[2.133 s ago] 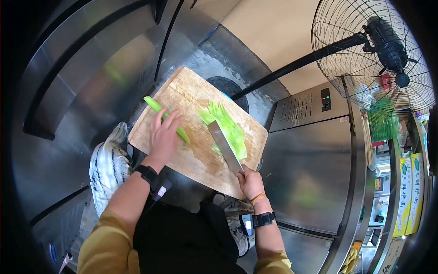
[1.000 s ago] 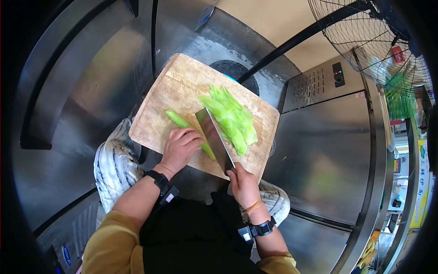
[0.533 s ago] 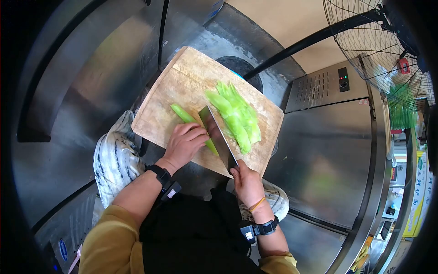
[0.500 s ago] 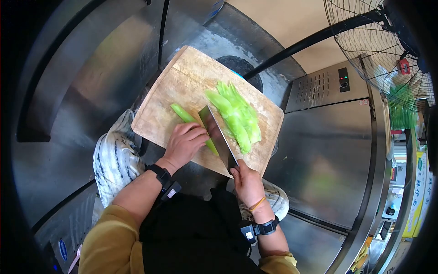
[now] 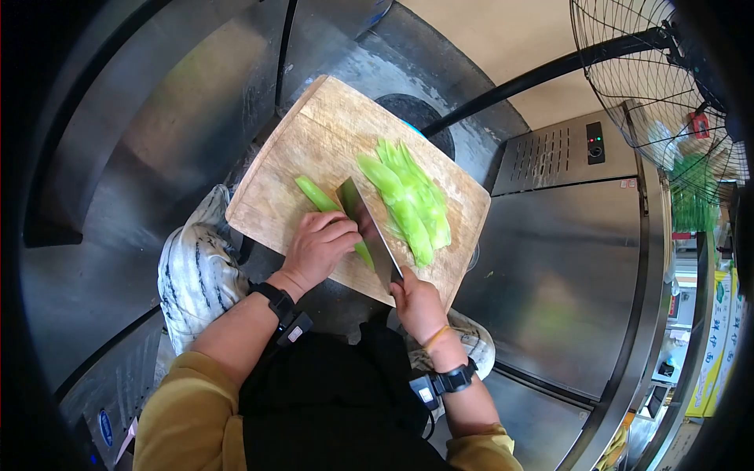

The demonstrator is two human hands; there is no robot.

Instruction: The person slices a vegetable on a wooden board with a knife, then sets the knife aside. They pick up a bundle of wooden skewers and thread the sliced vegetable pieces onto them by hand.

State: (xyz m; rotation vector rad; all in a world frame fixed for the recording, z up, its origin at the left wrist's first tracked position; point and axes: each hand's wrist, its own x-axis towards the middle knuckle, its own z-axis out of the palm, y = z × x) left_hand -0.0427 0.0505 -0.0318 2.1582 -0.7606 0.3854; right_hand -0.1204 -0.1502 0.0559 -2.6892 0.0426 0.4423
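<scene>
My left hand (image 5: 320, 250) presses with curled fingers on a light-green vegetable stem (image 5: 316, 194) lying on the wooden cutting board (image 5: 271, 184). Both ends of the stem show; its middle is under the fingers. My right hand (image 5: 420, 306) is wrapped round the handle of a cleaver (image 5: 367, 229). The blade stands on edge, close beside the left fingertips and roughly along the stem. On the blade's other side, a pile of thin light-green vegetable slices (image 5: 408, 206) lies overlapping on the board.
The board sits over my lap, between my knees in patterned trousers (image 5: 200, 271). A steel cabinet (image 5: 550, 275) stands at the right, and curved steel panels (image 5: 173, 141) at the left. A wire-caged fan (image 5: 636, 86) on a black pole (image 5: 542, 74) is at the upper right.
The cleaver and my right hand have shifted slightly left, bringing the blade nearer the left fingers. My left hand, the stem and the slices stay in place on the board.
</scene>
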